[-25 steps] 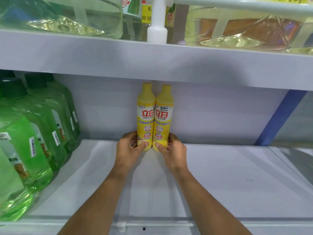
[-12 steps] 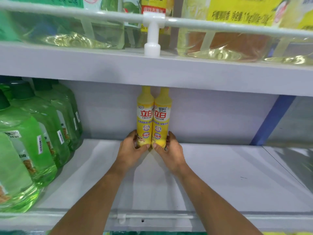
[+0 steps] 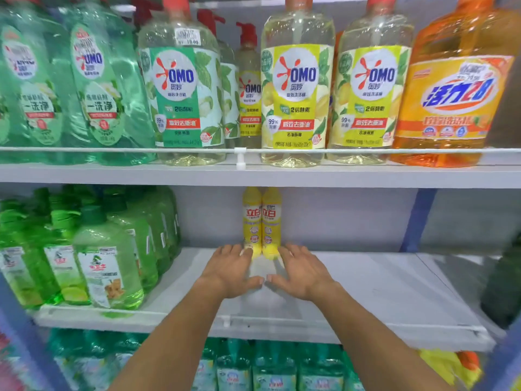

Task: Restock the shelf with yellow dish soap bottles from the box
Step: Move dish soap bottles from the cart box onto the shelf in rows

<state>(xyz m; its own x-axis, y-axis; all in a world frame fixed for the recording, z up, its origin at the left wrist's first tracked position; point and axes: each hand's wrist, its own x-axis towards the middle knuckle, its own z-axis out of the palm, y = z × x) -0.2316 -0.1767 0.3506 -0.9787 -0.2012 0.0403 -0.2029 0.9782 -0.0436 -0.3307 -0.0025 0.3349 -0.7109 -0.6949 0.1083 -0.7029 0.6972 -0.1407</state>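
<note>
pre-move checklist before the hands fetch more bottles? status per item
1. Yellow bottles upright, side by side at the back: ok.
2. Left hand open, holding nothing: ok.
3. Right hand open, holding nothing: ok.
4. Hands clear of the bottles: cannot tell; the left hand overlaps one bottle's base in this view.
5. Bare shelf beside the pair for more: ok.
6. Box within reach: cannot tell, not in view.
</note>
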